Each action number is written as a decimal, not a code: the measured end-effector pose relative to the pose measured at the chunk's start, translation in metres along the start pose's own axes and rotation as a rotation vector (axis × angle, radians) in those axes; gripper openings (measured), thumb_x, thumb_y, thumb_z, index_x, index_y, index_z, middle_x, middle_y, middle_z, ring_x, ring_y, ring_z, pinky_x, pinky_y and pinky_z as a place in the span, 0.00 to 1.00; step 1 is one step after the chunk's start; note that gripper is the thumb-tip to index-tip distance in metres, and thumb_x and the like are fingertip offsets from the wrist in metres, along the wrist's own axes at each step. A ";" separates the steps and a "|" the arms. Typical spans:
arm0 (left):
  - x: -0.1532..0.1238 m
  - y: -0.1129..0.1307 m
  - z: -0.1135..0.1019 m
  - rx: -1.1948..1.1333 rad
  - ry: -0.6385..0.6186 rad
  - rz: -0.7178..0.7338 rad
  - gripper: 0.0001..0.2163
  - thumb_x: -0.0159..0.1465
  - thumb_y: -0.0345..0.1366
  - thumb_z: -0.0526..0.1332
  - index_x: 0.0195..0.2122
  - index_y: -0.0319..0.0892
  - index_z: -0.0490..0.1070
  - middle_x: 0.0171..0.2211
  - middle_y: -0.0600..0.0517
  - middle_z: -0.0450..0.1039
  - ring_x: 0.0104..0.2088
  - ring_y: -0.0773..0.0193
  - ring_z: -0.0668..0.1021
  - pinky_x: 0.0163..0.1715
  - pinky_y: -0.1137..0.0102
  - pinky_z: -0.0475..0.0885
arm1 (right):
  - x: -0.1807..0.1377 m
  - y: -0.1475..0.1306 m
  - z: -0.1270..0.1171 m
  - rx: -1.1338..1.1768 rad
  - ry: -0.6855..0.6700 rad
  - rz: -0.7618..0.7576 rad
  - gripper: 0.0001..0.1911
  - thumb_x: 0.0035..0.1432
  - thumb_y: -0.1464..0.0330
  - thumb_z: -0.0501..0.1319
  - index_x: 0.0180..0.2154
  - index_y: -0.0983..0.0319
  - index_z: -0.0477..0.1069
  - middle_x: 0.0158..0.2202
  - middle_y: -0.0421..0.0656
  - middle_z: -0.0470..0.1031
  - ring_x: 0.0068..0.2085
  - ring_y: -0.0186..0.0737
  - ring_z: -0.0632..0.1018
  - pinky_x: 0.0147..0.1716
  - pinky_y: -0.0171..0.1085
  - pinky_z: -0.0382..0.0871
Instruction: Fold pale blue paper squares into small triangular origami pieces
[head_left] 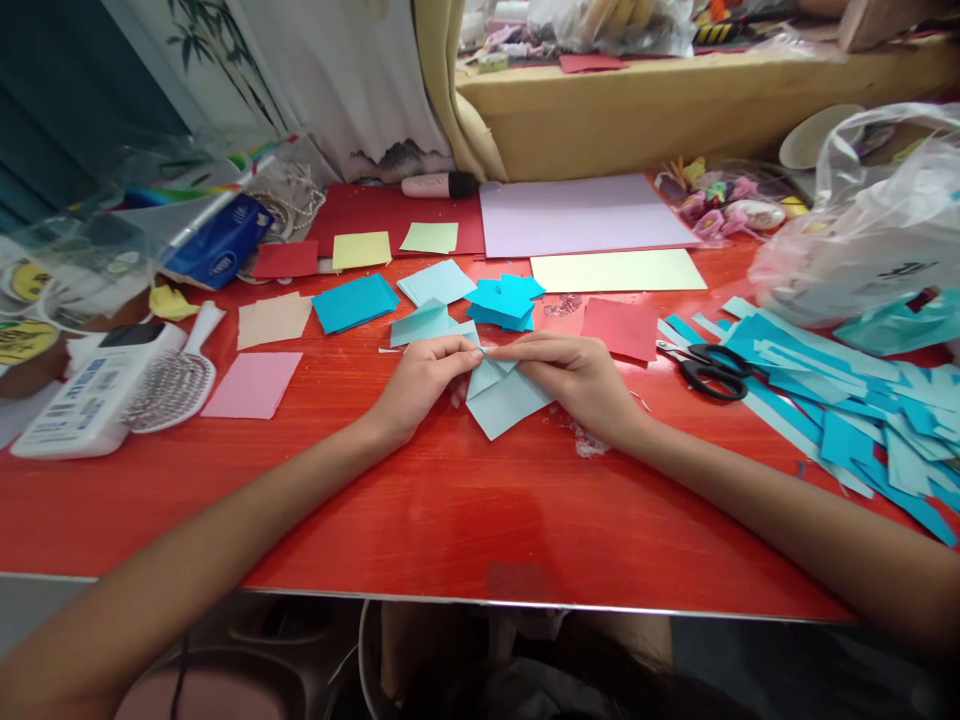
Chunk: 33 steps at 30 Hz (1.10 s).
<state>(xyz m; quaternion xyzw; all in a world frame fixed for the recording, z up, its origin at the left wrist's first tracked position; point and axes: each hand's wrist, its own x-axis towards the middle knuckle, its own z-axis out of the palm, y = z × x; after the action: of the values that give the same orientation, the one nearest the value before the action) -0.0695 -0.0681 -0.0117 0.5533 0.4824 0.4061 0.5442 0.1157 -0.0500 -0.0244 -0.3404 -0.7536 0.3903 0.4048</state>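
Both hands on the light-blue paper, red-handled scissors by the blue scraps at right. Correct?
Not quite: the scissors are black-handled, not red, as the head view shows. The rest holds: left hand and right hand on the light-blue paper, scissors by the blue scraps at right.

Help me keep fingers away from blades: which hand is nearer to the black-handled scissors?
Right. The right hand is left of the scissors, not touching them; the left hand is farther left, past the right hand. Both hold pale blue paper.
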 end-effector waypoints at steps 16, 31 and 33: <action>-0.002 0.002 0.003 0.154 0.018 0.011 0.09 0.62 0.37 0.57 0.27 0.39 0.69 0.11 0.60 0.55 0.14 0.75 0.59 0.17 0.75 0.53 | 0.002 -0.005 0.001 0.137 -0.006 0.239 0.18 0.58 0.55 0.57 0.36 0.61 0.78 0.35 0.42 0.79 0.37 0.38 0.76 0.34 0.36 0.67; -0.006 0.001 0.002 0.278 -0.001 0.029 0.10 0.64 0.41 0.56 0.31 0.42 0.70 0.09 0.61 0.58 0.10 0.74 0.62 0.16 0.75 0.57 | 0.007 0.000 0.001 0.336 -0.077 0.372 0.24 0.56 0.60 0.61 0.53 0.60 0.68 0.44 0.45 0.78 0.36 0.37 0.76 0.30 0.35 0.69; -0.006 0.001 0.002 0.263 0.002 0.029 0.10 0.63 0.42 0.56 0.32 0.42 0.70 0.10 0.61 0.59 0.09 0.74 0.62 0.15 0.75 0.56 | 0.007 -0.001 0.000 0.287 -0.092 0.354 0.20 0.56 0.59 0.60 0.49 0.61 0.72 0.43 0.45 0.78 0.36 0.37 0.76 0.31 0.35 0.68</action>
<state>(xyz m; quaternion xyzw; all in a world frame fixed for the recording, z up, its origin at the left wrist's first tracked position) -0.0685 -0.0744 -0.0108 0.6264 0.5243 0.3476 0.4603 0.1121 -0.0446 -0.0206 -0.3879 -0.6365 0.5736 0.3398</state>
